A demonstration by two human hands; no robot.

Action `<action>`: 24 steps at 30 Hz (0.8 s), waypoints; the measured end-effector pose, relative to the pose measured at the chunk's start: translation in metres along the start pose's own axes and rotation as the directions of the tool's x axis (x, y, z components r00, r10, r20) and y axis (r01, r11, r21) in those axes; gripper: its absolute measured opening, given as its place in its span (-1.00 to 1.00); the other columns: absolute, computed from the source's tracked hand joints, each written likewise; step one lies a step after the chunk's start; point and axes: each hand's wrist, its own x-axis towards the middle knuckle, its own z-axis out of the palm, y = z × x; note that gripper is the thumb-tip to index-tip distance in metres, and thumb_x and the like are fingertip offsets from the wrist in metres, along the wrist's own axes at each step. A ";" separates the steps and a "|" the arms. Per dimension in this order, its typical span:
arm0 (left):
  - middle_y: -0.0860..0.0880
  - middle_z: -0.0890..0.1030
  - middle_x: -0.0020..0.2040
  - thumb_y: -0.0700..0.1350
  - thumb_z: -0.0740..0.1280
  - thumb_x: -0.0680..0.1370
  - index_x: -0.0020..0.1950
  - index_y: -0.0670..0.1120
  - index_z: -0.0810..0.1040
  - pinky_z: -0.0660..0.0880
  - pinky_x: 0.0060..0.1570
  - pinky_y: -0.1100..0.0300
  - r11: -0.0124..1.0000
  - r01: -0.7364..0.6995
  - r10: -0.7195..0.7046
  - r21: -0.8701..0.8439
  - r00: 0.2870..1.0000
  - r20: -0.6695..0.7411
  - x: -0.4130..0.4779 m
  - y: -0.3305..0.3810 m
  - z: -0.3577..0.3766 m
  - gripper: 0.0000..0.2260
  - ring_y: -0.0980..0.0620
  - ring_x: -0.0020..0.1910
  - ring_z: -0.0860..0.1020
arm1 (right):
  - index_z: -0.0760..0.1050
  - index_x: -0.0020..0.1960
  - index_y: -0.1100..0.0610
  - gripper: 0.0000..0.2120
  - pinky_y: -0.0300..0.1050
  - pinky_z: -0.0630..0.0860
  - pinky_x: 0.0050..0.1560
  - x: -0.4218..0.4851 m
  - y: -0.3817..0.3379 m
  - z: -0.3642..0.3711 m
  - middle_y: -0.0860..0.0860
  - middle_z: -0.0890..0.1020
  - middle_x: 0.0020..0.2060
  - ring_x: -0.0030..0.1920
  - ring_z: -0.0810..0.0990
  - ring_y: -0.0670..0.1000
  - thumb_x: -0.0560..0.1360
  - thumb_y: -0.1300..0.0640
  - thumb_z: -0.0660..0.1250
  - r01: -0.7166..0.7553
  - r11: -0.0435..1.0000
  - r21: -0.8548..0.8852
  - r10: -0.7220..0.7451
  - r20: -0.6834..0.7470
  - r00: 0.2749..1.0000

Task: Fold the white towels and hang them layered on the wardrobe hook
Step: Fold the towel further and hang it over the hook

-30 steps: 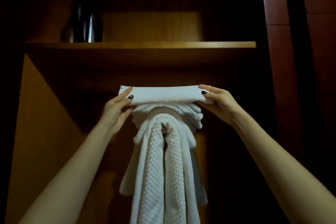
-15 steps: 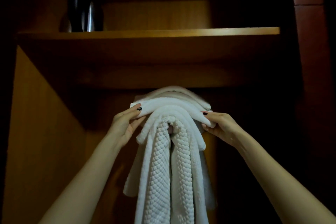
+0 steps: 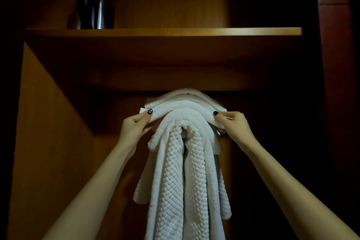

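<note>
I am pinching the folded white towel (image 3: pixel 183 103) by its ends in my left fingers (image 3: pixel 147 116) and right fingers (image 3: pixel 219 115), aiming to draw both down evenly over the waffle towel (image 3: pixel 175 181) between them.

Dark open room lay either side of the hung towels (image 3: pixel 185 161); the shelf (image 3: pixel 163 31) closed overhead, the wardrobe's left wall (image 3: pixel 48 142) hemmed that side.

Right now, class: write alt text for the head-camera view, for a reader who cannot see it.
The left hand and right hand pinch the ends of a folded white towel draped over other white towels hanging below a wooden wardrobe shelf.
</note>
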 end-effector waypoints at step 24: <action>0.02 0.53 0.34 0.25 0.13 0.54 0.39 0.03 0.48 0.35 0.40 0.07 0.937 -0.192 0.098 0.292 0.947 0.307 0.000 0.003 0.033 -0.49 0.05 0.38 0.45 | 0.31 0.51 -0.09 -0.39 -0.17 0.29 0.39 -0.010 -0.003 0.026 -0.17 0.43 0.42 0.39 0.33 -0.25 0.56 -0.34 0.04 0.179 0.972 -0.151 -0.129 0.290 0.948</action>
